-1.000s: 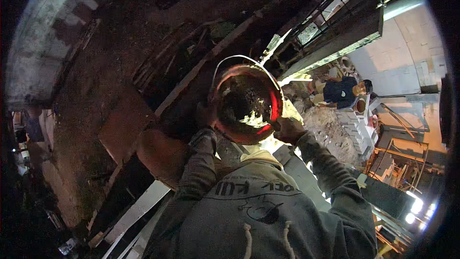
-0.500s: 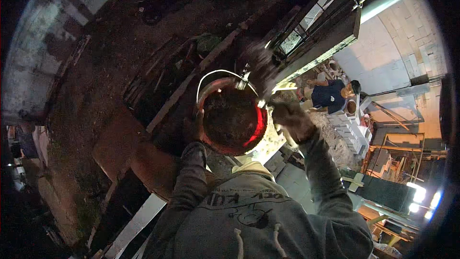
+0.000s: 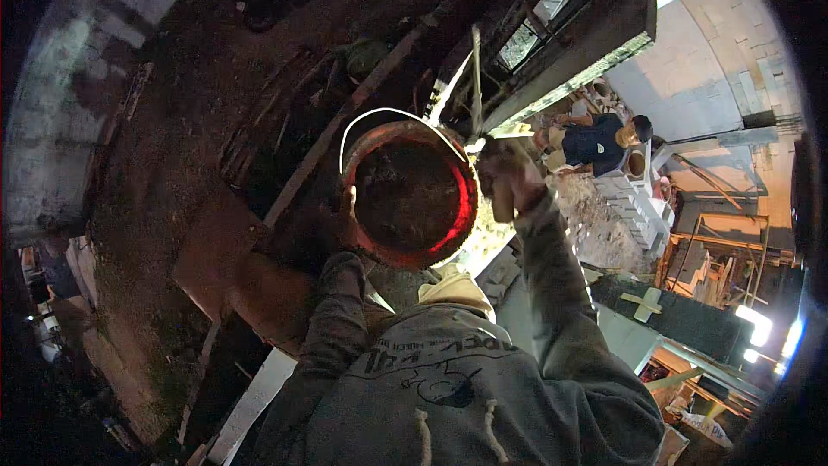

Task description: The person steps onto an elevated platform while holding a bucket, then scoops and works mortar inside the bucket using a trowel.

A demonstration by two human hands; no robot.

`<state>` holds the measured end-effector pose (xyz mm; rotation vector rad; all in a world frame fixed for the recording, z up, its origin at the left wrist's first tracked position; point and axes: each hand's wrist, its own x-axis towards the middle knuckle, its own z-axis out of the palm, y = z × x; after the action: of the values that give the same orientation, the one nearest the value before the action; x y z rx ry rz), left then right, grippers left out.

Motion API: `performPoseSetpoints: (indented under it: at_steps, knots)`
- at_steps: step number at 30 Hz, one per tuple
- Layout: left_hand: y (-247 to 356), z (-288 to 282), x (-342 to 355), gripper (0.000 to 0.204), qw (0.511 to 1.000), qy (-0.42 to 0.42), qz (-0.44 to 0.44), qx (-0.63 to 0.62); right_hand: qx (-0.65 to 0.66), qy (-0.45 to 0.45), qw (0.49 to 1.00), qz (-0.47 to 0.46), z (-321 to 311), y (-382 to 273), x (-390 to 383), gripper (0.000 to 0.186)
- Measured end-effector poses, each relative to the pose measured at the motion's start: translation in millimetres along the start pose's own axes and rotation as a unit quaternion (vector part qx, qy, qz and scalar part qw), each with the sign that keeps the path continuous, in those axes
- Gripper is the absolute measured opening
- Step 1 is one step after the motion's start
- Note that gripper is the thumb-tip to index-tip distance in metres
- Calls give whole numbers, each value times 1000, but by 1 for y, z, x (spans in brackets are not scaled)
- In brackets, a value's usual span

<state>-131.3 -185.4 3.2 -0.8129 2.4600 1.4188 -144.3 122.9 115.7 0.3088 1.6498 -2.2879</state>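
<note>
A round bucket (image 3: pixel 352 198) with a rusty-red rim stands in front of my chest, its mouth facing up; a dark mass lies inside, and red light glows through its right wall. Its thin pale bail handle (image 3: pixel 379 110) arcs over the far side. At the bucket's left wall, my left hand (image 3: pixel 329 229) is closed against it in deep shadow, the fingers barely showing. My right hand (image 3: pixel 511 177) is curled beside the right rim, at the lower end of an upright rope (image 3: pixel 477 78). What lies inside its fingers is partly hidden.
Long boards (image 3: pixel 323 160) slant across the dark ground on the left. A thick beam or panel (image 3: pixel 578 69) runs up to the right. Beyond my right hand, a person in a dark shirt (image 3: pixel 595 145) is near stacked pale blocks (image 3: pixel 634 207). A brown sheet (image 3: pixel 224 267) lies at left.
The bucket has shifted slightly left and away from me. My right hand has moved away from me too. The blurred rope above the rim now shows sharply as an upright line.
</note>
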Motion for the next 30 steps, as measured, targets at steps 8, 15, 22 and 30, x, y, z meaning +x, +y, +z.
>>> performPoseSetpoints:
  at_steps: [8,15,22,30]
  knots:
    - [-38,8,19,70,997,29,-30,-70,-679,-4,732,54,19,7,-74,23]
    - [-57,7,31,55,999,-49,13,-21,-855,19,508,-102,8,-4,-44,17]
    - [-1,-12,-11,46,992,-58,81,-80,-952,42,303,-19,4,66,22,15]
    - [2,-16,-2,62,994,9,-2,-113,-872,-187,452,9,11,87,31,17]
